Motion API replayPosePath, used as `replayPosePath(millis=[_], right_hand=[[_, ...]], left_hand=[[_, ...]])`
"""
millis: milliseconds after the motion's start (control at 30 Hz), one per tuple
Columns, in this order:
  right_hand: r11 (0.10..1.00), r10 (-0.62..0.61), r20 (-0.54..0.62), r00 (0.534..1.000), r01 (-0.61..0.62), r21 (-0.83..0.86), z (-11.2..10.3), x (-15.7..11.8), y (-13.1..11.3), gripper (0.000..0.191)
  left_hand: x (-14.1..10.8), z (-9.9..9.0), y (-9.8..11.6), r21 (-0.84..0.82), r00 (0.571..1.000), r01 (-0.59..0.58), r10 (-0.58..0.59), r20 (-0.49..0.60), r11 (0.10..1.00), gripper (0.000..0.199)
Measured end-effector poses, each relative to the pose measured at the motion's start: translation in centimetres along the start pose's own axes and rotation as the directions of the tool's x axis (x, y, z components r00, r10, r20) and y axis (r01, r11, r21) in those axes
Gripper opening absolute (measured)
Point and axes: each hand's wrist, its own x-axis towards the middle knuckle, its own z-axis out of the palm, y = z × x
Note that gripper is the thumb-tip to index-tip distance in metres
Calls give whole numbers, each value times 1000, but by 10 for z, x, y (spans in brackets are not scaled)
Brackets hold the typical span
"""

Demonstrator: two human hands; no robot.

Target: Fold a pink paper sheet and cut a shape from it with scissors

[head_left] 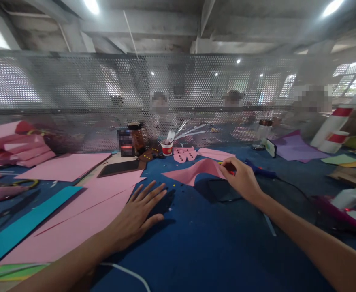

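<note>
My left hand (139,213) is open, fingers spread, over the right edge of large pink sheets (105,202) and the blue table (178,251). Between thumb and fingers, my right hand (240,176) pinches the right end of a curved pink paper piece (192,171), whose middle arches up and whose left tip points toward the small dotted pink pieces (185,154). A dark flat object (223,190) lies under the shadow of the right hand.
A red and white cup (167,147) holding clear sticks stands behind, beside a brown jar (137,138). A phone (119,168) and a teal strip (28,223) lie left. Right are a blue tool (261,169) with its cord and purple paper (299,147). Perforated panel (99,93) behind.
</note>
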Motion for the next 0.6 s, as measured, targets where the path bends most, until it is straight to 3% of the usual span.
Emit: replayPosePath(millis=[167, 400, 600], right_hand=[[1000, 0, 3, 1000, 0, 0, 0, 0, -1, 5], [1000, 11, 13, 1000, -11, 25, 2, -1, 0, 6], [1000, 10, 5, 1000, -10, 8, -1, 0, 0, 5]], left_hand=[[-1, -3, 4, -3, 989, -125, 125, 81, 992, 58], [3, 6, -5, 58, 999, 42, -41, -17, 997, 62], [0, -7, 4, 10, 993, -118, 117, 31, 993, 49]])
